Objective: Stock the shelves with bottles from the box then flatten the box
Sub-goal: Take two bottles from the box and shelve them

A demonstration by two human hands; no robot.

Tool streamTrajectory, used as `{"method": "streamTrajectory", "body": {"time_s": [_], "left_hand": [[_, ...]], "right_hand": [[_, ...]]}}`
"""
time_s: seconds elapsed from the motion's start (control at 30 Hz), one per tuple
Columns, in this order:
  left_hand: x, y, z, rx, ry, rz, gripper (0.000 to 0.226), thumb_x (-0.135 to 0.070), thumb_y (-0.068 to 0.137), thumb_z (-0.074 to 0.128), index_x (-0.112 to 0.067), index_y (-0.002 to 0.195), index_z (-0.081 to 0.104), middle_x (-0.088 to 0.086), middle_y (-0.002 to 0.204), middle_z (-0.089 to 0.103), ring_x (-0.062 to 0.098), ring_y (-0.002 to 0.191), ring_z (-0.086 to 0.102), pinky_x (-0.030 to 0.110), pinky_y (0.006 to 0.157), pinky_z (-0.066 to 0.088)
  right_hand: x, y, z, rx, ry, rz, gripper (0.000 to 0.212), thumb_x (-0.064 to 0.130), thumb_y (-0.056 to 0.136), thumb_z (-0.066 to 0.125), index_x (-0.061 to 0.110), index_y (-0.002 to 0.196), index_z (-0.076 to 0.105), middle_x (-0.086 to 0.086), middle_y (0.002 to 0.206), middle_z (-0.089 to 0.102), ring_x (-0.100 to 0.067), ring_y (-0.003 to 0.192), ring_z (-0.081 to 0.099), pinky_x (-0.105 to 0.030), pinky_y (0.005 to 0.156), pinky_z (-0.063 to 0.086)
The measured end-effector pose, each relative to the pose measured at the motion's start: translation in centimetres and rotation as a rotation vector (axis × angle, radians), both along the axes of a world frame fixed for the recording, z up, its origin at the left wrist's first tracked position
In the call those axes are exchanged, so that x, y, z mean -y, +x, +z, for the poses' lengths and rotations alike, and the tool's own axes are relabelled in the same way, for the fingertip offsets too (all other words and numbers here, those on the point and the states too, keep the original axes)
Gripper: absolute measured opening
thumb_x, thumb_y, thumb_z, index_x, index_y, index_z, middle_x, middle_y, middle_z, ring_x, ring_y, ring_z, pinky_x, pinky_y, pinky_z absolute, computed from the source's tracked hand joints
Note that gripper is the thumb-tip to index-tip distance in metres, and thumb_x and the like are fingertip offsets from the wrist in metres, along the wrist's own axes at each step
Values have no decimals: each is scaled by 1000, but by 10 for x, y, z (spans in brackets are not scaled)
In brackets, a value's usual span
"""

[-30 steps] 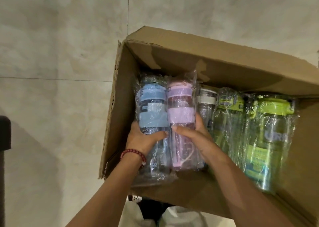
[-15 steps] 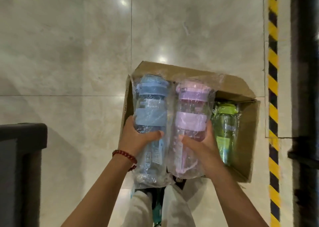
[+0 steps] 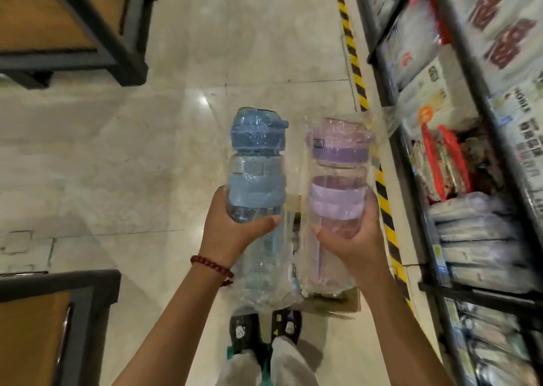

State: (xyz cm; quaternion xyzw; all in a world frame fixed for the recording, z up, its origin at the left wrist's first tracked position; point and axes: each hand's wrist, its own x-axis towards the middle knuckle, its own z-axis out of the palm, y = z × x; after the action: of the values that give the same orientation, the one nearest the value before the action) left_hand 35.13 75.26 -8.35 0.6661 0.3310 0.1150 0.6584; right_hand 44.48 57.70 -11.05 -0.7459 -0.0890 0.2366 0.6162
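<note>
Two bottles up, both upright: my left hand (image 3: 232, 233) is wrapped round the blue bottle (image 3: 257, 180), my right hand (image 3: 352, 239) round the purple bottle (image 3: 338, 192). Shelves (image 3: 458, 180) sit off to the right, so purple's nearer, I reckon.

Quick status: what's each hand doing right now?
Left hand: closed around the blue bottle, still in its plastic wrap.
Right hand: closed around the purple bottle, also wrapped.
</note>
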Motion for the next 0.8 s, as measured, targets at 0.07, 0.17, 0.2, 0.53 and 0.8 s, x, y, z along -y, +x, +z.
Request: {"method": "streamTrajectory", "body": {"time_s": [0.07, 0.17, 0.2, 0.53, 0.8], "left_hand": [[8, 2, 36, 53, 44, -45, 66, -37, 47, 79, -18, 108, 62, -1, 101, 71, 12, 93, 67, 25, 75, 55], [20, 3, 89, 112, 104, -89, 55, -39, 49, 77, -23, 100, 63, -7, 94, 71, 8, 88, 67, 19, 69, 53], [24, 2, 105, 137, 115, -97, 61, -40, 48, 78, -19, 103, 62, -4, 96, 70, 9, 89, 67, 20, 69, 53], [64, -4, 222, 339, 75, -232, 62, -38, 38, 79, -30, 97, 59, -7, 96, 68, 11, 90, 66, 34, 77, 57], [85, -6, 265, 481, 50, -526, 66, -38, 43, 78, -20, 103, 60, -3, 99, 68, 8, 90, 66, 24, 72, 54]], "right_hand": [[12, 1, 41, 28, 50, -7, 95, 37, 52, 80, 48, 134, 33, 24, 120, 57, -2, 110, 60, -22, 83, 53], [32, -4, 96, 60, 106, -53, 106, 39, 47, 86, 37, 139, 32, 29, 118, 58, 5, 107, 60, -14, 76, 52], [39, -7, 112, 71, 125, -82, 107, 39, 45, 87, 37, 138, 34, 23, 120, 59, 1, 108, 61, -18, 77, 53], [87, -60, 219, 208, 243, -300, 99, 34, 49, 86, 46, 134, 35, 6, 134, 54, -11, 121, 55, -34, 94, 50], [120, -111, 255, 320, 278, -618, 84, 11, 56, 76, 33, 130, 43, 9, 112, 65, -2, 94, 66, -15, 67, 52]]}}
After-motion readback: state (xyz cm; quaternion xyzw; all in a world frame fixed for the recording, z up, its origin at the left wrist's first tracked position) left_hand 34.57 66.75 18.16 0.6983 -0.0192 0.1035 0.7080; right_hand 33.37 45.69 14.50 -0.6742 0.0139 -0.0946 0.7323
